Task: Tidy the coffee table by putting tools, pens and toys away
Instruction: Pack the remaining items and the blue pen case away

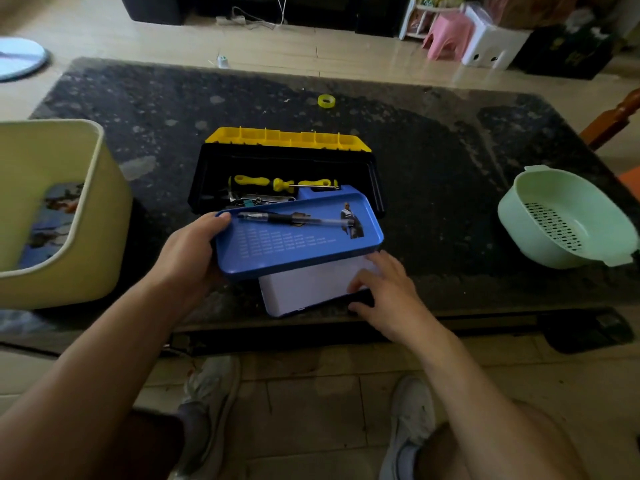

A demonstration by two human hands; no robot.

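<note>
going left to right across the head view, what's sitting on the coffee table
cream bin → open toolbox → green colander. Left out because they overlap the toolbox's span: blue pencil case, tape roll, left hand, right hand.

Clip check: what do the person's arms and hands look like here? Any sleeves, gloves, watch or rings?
Both arms are bare right to the frame edge, with no sleeve showing. The left hand and right hand wear no gloves. No watch, bracelet or ring is visible on either wrist or on the fingers in view.
</note>
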